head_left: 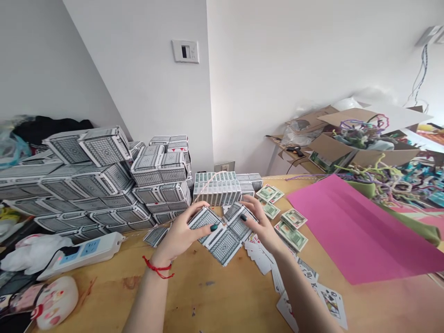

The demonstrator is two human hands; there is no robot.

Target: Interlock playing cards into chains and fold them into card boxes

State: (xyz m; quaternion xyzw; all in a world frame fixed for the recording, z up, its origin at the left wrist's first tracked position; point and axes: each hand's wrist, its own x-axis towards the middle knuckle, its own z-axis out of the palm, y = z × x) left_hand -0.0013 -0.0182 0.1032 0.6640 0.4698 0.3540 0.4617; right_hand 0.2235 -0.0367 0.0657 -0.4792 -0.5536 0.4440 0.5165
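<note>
Between my hands is a block folded from grey-patterned playing cards (225,247), held tilted just above the table with some card faces spread at angles. My left hand (187,231) grips its left side, thumb with dark green nail on top. My right hand (260,224) grips the right side, thumb also on top and fingers behind. Right behind them stands a row of green-and-grey folded cards (217,187). Loose playing cards (260,259) lie fanned out beneath my right forearm. A small folded card piece (156,236) rests left of my left wrist.
Tall stacks of card blocks (104,180) stand at the left. Small green card bundles (291,233) and a pink sheet (360,226) lie to the right. A power strip (86,252) is at the left; a cardboard box (367,152) with tangled yarn stands at the far right.
</note>
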